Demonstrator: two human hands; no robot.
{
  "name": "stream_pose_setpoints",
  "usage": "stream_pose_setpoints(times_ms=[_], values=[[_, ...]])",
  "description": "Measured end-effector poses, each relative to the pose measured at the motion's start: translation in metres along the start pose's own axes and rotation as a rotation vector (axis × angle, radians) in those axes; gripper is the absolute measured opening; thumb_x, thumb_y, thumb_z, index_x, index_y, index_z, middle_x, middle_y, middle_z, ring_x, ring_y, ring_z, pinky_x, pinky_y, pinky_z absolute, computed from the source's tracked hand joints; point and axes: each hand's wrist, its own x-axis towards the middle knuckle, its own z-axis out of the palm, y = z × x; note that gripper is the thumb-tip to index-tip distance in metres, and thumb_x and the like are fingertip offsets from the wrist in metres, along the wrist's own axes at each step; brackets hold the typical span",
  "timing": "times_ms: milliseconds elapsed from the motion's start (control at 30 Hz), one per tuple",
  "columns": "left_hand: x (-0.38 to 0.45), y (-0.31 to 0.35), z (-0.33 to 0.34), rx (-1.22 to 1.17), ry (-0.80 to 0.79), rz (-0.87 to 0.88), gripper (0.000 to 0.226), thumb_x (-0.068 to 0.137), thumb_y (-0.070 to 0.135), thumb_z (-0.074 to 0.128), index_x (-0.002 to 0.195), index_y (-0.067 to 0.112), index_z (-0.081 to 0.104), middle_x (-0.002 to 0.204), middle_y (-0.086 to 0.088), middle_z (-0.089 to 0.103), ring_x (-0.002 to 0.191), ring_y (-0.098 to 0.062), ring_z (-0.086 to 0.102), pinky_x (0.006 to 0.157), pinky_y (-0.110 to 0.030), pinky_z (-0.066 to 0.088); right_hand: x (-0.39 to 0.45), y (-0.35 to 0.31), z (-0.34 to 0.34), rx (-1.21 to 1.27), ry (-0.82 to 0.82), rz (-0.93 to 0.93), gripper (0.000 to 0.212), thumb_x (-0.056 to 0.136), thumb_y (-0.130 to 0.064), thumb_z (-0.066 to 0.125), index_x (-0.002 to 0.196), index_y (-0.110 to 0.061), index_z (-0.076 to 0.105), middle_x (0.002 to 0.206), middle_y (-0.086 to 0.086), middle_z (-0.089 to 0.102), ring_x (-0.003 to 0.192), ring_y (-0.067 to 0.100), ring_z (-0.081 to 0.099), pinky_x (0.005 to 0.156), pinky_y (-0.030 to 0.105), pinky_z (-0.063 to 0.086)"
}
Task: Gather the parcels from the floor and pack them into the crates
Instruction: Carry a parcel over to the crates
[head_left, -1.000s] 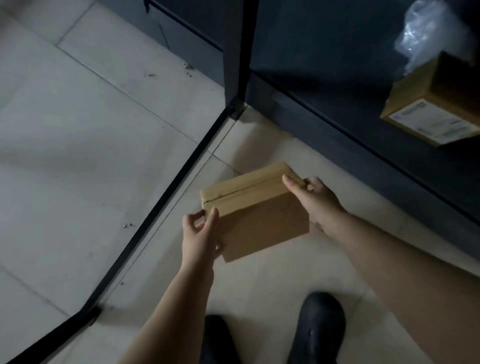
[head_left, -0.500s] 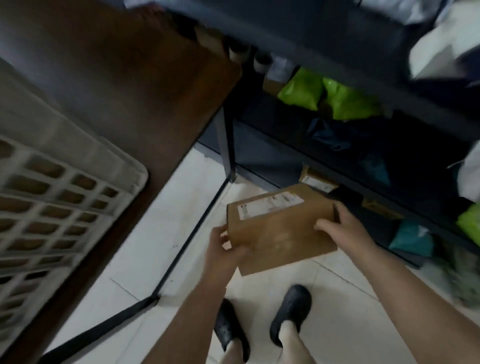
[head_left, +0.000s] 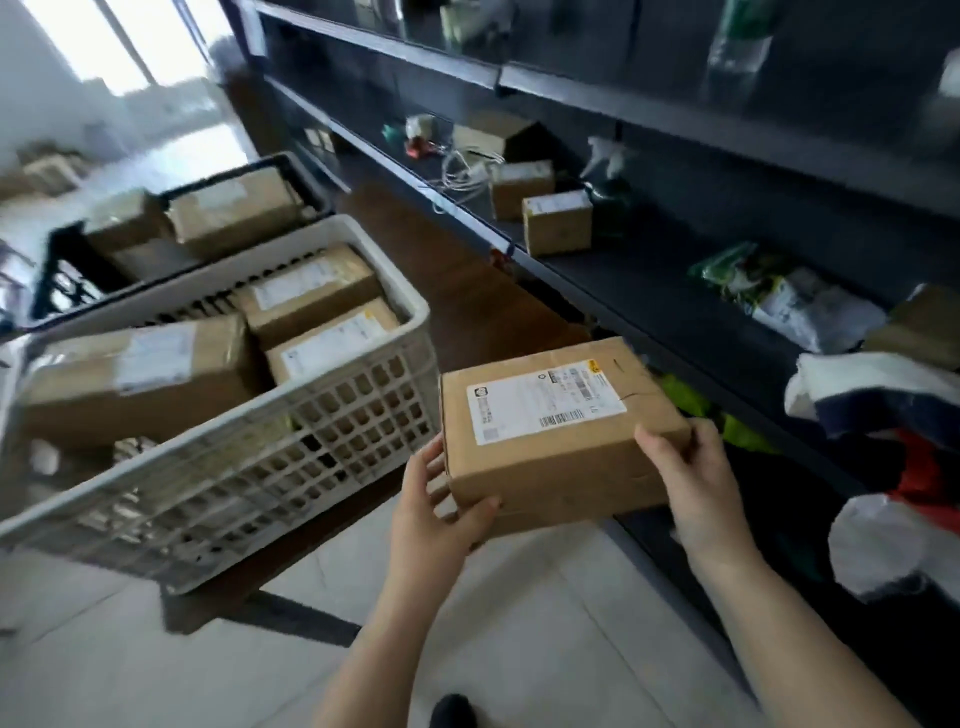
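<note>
A brown cardboard parcel (head_left: 561, 431) with a white shipping label on top is held in the air at centre. My left hand (head_left: 434, 509) grips its near left corner and my right hand (head_left: 693, 478) grips its right side. To the left, a white lattice crate (head_left: 291, 441) sits on a dark wooden table and holds three cardboard parcels (head_left: 311, 296). Behind it a black crate (head_left: 62, 260) holds more cardboard parcels (head_left: 234, 208). The held parcel hangs just right of the white crate's rim.
Dark metal shelving (head_left: 649, 291) runs along the right, carrying small boxes (head_left: 556, 221), a spray bottle (head_left: 608, 176), cables and soft mailer bags (head_left: 795, 306). Coloured bags fill the lower shelf. Pale tiled floor (head_left: 519, 623) lies below; a black shoe (head_left: 452, 712) shows at the bottom.
The parcel has come up from the floor to crate height, its label side turned upward. The view has swung up from the floor to the table, crates and shelves.
</note>
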Motion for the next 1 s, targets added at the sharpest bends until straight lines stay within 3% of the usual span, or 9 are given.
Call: stream_pose_setpoints(times_ms=[133, 233, 333, 367, 433, 500, 667, 833, 1000], values=[[-0.025, 0.026, -0.025, -0.02, 0.222, 0.06, 0.067, 0.073, 0.012, 0.076, 0.114, 0.054, 0.043, 0.119, 0.018, 0.056, 0.104, -0.006, 0.058, 0.067, -0.012, 0.053, 0.001, -0.031, 0.026, 0.044, -0.182, -0.098, 0.032, 0.067, -0.057, 0.067, 0.092, -0.041, 0.055, 0.094, -0.013, 0.066, 0.079, -0.005, 0.063, 0.055, 0.013, 0.049], [-0.049, 0.043, -0.049, -0.085, 0.354, 0.066, 0.057, 0.069, 0.03, 0.074, 0.114, 0.051, 0.045, 0.116, 0.018, 0.057, 0.097, 0.001, 0.062, 0.066, -0.013, 0.053, -0.012, -0.048, 0.056, 0.09, -0.333, -0.119, 0.032, 0.065, -0.058, 0.067, 0.091, -0.043, 0.054, 0.095, -0.016, 0.065, 0.085, 0.0, 0.063, 0.061, 0.016, 0.05], [-0.076, 0.06, -0.082, -0.141, 0.516, 0.047, 0.047, 0.064, 0.049, 0.061, 0.109, 0.052, 0.045, 0.111, 0.024, 0.052, 0.087, 0.017, 0.057, 0.058, -0.003, 0.046, -0.033, -0.064, 0.095, 0.139, -0.475, -0.122, 0.043, 0.059, -0.059, 0.064, 0.096, -0.04, 0.053, 0.106, -0.006, 0.062, 0.097, 0.014, 0.062, 0.074, 0.033, 0.052], [-0.085, 0.063, -0.093, -0.146, 0.567, 0.041, 0.047, 0.063, 0.053, 0.058, 0.109, 0.054, 0.045, 0.111, 0.026, 0.05, 0.089, 0.015, 0.057, 0.057, -0.003, 0.046, -0.042, -0.069, 0.108, 0.146, -0.52, -0.13, 0.045, 0.059, -0.059, 0.063, 0.097, -0.039, 0.052, 0.107, -0.006, 0.061, 0.1, 0.016, 0.06, 0.078, 0.036, 0.052], [-0.101, 0.066, -0.119, -0.145, 0.674, 0.048, 0.05, 0.061, 0.058, 0.056, 0.109, 0.055, 0.044, 0.113, 0.027, 0.051, 0.094, 0.008, 0.055, 0.059, -0.007, 0.047, -0.061, -0.078, 0.135, 0.16, -0.6, -0.154, 0.046, 0.06, -0.057, 0.061, 0.1, -0.037, 0.05, 0.107, -0.008, 0.06, 0.101, 0.012, 0.058, 0.076, 0.029, 0.049], [-0.117, 0.067, -0.146, -0.14, 0.755, 0.066, 0.048, 0.061, 0.058, 0.057, 0.108, 0.054, 0.046, 0.112, 0.028, 0.052, 0.095, 0.009, 0.055, 0.063, -0.009, 0.044, -0.08, -0.085, 0.163, 0.182, -0.655, -0.161, 0.045, 0.06, -0.055, 0.061, 0.1, -0.036, 0.051, 0.105, -0.013, 0.06, 0.098, 0.003, 0.057, 0.072, 0.019, 0.044], [-0.156, 0.06, -0.219, -0.162, 0.884, 0.096, 0.041, 0.064, 0.051, 0.059, 0.104, 0.052, 0.051, 0.109, 0.025, 0.055, 0.086, 0.016, 0.057, 0.058, -0.004, 0.046, -0.135, -0.095, 0.238, 0.181, -0.757, -0.182, 0.037, 0.064, -0.053, 0.061, 0.097, -0.041, 0.052, 0.099, -0.024, 0.059, 0.085, -0.018, 0.054, 0.068, 0.011, 0.04], [-0.187, 0.04, -0.306, -0.167, 0.935, 0.079, 0.03, 0.08, 0.04, 0.058, 0.105, 0.054, 0.049, 0.116, 0.023, 0.053, 0.1, 0.003, 0.054, 0.071, -0.018, 0.043, -0.195, -0.091, 0.316, 0.181, -0.791, -0.171, 0.036, 0.068, -0.052, 0.06, 0.101, -0.04, 0.051, 0.099, -0.024, 0.059, 0.085, -0.016, 0.054, 0.069, 0.014, 0.039], [-0.193, 0.019, -0.384, -0.183, 0.941, 0.09, 0.03, 0.086, 0.032, 0.056, 0.113, 0.046, 0.049, 0.117, 0.018, 0.054, 0.101, 0.002, 0.054, 0.073, -0.019, 0.043, -0.235, -0.085, 0.383, 0.167, -0.77, -0.199, 0.029, 0.077, -0.043, 0.061, 0.102, -0.033, 0.05, 0.08, -0.04, 0.059, 0.073, -0.024, 0.052, 0.052, 0.001, 0.041]])
